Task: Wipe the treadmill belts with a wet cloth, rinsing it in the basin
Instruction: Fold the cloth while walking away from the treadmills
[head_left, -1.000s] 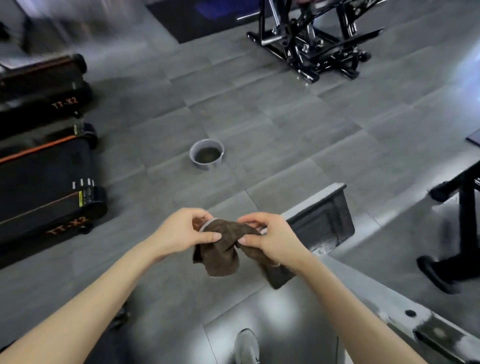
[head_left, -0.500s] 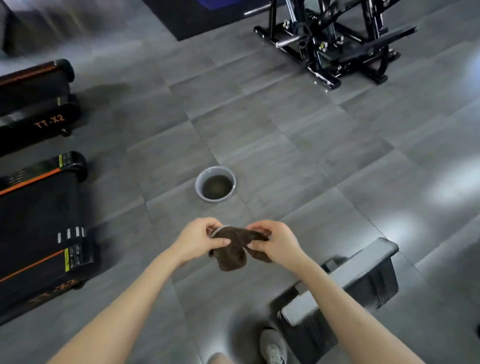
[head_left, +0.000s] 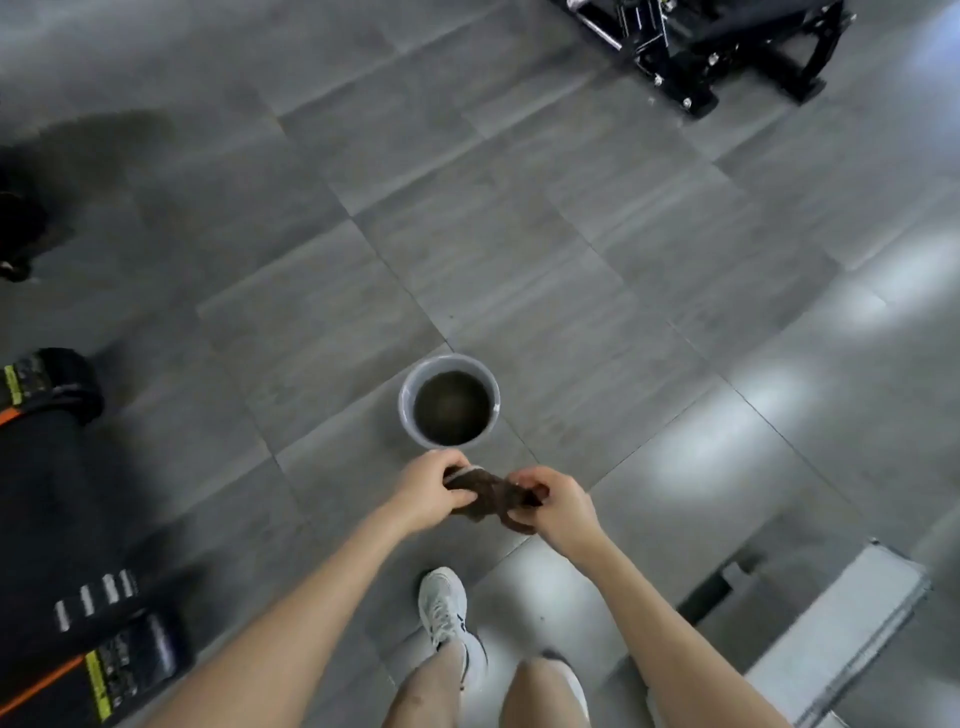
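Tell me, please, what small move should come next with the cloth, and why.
Probably lower the cloth forward into the basin to rinse it: the left hand and right hand both grip it bunched, just short of the basin, which holds murky water.

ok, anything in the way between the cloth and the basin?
Nothing visible. The left hand and right hand hold the cloth bunched just on the near side of the basin; only bare floor shows in the gap. The basin's mouth is uncovered, with dark water inside.
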